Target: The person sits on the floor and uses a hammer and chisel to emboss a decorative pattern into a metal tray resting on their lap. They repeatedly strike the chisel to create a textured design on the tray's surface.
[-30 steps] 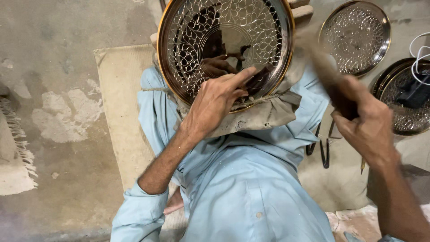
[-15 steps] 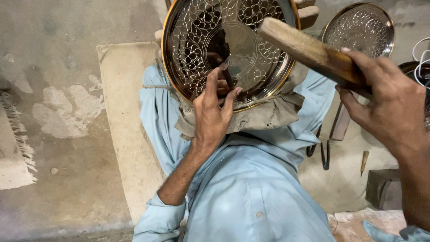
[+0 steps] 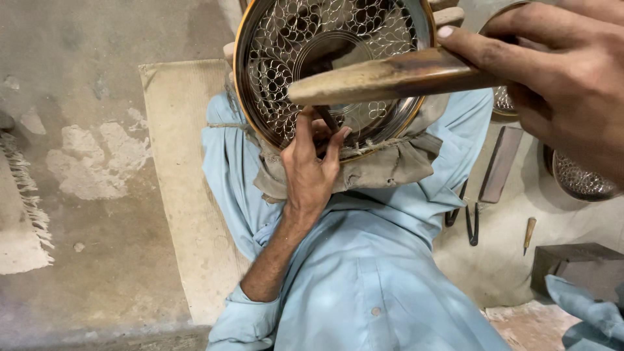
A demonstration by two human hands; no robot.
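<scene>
While the left hand (image 3: 311, 170) pinches a thin dark metal chisel (image 3: 325, 118) between closed fingertips (image 3: 337, 140), its tip meets the round pierced brass tray (image 3: 279, 71) near the lower rim. Just above those fingers, the right hand (image 3: 559, 78) is wrapped tight around a worn wooden mallet (image 3: 383, 77).

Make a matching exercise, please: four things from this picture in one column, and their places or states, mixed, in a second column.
1. left hand
2. right hand
3. pierced metal plate
4. small chisel

a. lies on the floor at the right
b. rests on a cloth pad on the lap
c. grips a wooden mallet
d. holds a thin punch against the plate

Pairs: 1-d, 2-c, 3-b, 4-a
</scene>
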